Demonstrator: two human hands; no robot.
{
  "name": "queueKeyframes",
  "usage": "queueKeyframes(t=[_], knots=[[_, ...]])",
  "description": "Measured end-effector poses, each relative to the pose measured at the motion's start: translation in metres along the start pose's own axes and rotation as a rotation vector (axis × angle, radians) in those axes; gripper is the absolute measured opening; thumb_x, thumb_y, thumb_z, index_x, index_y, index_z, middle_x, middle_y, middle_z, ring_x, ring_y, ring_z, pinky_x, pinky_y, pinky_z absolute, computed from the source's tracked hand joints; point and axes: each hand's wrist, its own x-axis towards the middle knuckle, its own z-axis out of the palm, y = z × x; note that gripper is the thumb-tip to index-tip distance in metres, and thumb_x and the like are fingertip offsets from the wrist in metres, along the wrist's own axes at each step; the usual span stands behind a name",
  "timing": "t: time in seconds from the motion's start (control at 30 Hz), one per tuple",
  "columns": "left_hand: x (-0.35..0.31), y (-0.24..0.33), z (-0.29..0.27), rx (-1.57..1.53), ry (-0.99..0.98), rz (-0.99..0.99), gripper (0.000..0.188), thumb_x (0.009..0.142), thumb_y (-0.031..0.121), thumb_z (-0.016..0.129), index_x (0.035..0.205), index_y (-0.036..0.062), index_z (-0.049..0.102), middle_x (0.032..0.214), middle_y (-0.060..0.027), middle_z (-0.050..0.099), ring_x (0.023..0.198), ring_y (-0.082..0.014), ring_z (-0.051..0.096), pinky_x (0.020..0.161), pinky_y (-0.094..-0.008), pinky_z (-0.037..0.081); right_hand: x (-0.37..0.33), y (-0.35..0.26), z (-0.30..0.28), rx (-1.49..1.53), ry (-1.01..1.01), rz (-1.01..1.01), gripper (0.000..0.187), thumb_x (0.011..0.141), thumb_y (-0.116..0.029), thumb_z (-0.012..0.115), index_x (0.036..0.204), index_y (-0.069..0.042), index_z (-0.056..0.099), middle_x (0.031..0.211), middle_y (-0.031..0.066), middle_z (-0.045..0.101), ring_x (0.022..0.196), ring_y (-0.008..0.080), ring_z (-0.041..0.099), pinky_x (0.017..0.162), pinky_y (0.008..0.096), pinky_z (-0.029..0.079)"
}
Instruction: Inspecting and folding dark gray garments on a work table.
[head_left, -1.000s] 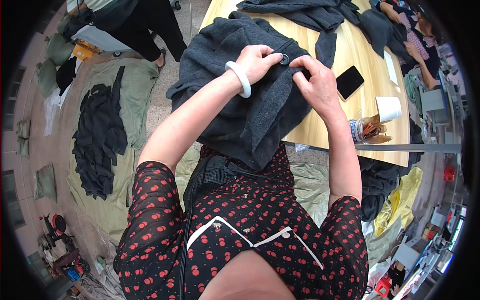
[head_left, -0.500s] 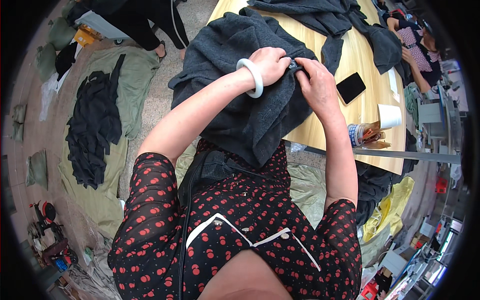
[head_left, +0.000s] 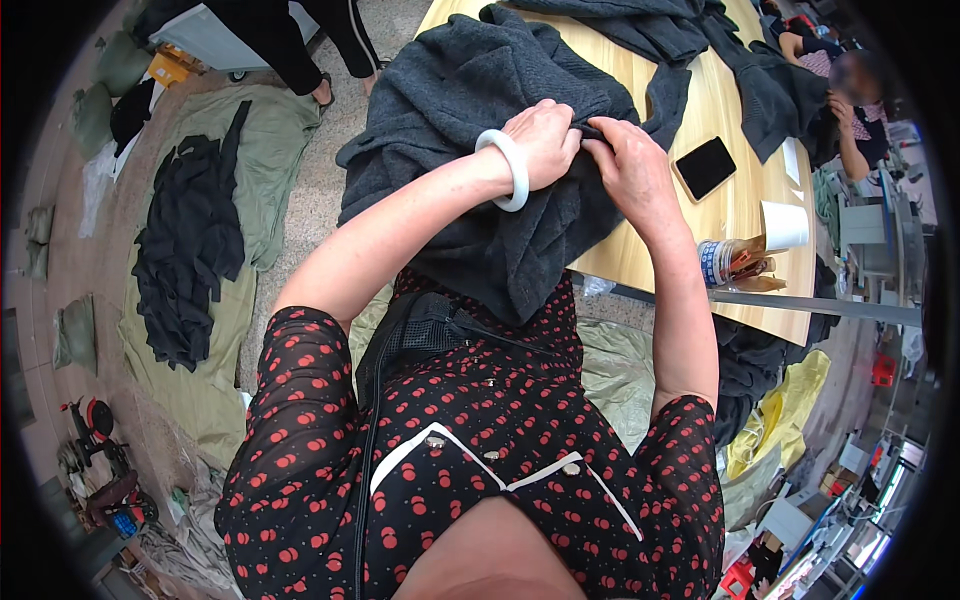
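A dark grey knit garment (head_left: 460,110) lies bunched on the near left part of the wooden table, with one fold hanging over the edge toward my lap. My left hand (head_left: 543,143), below a white bangle (head_left: 507,170), is closed on the garment's edge. Close beside it my right hand (head_left: 632,170) pinches the same edge between thumb and fingers. Only a narrow gap separates the two hands. The button seen there a moment ago is now hidden by my fingers.
Right of my hands, the table (head_left: 640,262) holds a black phone (head_left: 704,172), a white cup (head_left: 784,226) and a jar (head_left: 716,262) of brownish items. More dark garments (head_left: 650,30) lie at the far side. A co-worker (head_left: 850,110) is at the right; another person's legs (head_left: 290,50) stand far left.
My hands have closed in over the button and shifted slightly downward, covering it. The co-worker at the right has raised a hand. The standing person's legs have shifted slightly.
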Motion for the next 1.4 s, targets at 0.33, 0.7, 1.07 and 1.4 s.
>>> queueKeyframes(t=[0.33,0.7,1.07,1.4], knots=[[-0.007,-0.011,0.015,0.095,0.113,0.115,0.02,0.085,0.005,0.049,0.1,-0.0076,0.052,0.095,-0.0233,0.056,0.092,-0.0384,0.055,0.083,-0.0432,0.045,-0.001,-0.001,0.003,0.003,-0.024,0.01,0.021,0.083,-0.006,0.059,0.102,0.002,0.059,0.096,0.0188,0.063,0.093,0.0341,0.06,0.081,0.0393,0.048],[-0.007,-0.014,-0.001,-0.044,0.171,0.355,0.017,0.082,0.0,0.049,0.097,-0.0069,0.051,0.09,-0.021,0.055,0.088,-0.0387,0.057,0.077,-0.043,0.047,0.003,0.002,-0.009,0.092,-0.023,-0.054,0.019,0.081,-0.002,0.059,0.1,0.002,0.061,0.093,0.0195,0.063,0.09,0.0337,0.061,0.078,0.0371,0.049],[-0.002,-0.016,-0.031,-0.357,-0.088,0.136,0.026,0.086,0.016,0.058,0.102,-0.0033,0.059,0.099,-0.0187,0.062,0.094,-0.033,0.061,0.082,-0.0377,0.047,0.011,0.012,-0.001,1.174,-0.116,0.388,0.03,0.087,-0.01,0.062,0.114,0.001,0.055,0.101,0.0014,0.062,0.087,0.0063,0.057,0.081,0.0205,0.045],[-0.069,0.023,-0.011,-0.081,0.471,0.064,0.051,0.07,0.013,0.069,0.114,-0.0003,0.047,0.1,-0.02,0.051,0.094,-0.0356,0.052,0.085,-0.0414,0.043,0.043,0.013,-0.03,1.222,0.159,0.254,0.014,0.088,-0.008,0.061,0.101,-0.002,0.064,0.093,0.001,0.066,0.082,0.0057,0.06,0.076,0.0188,0.046]])
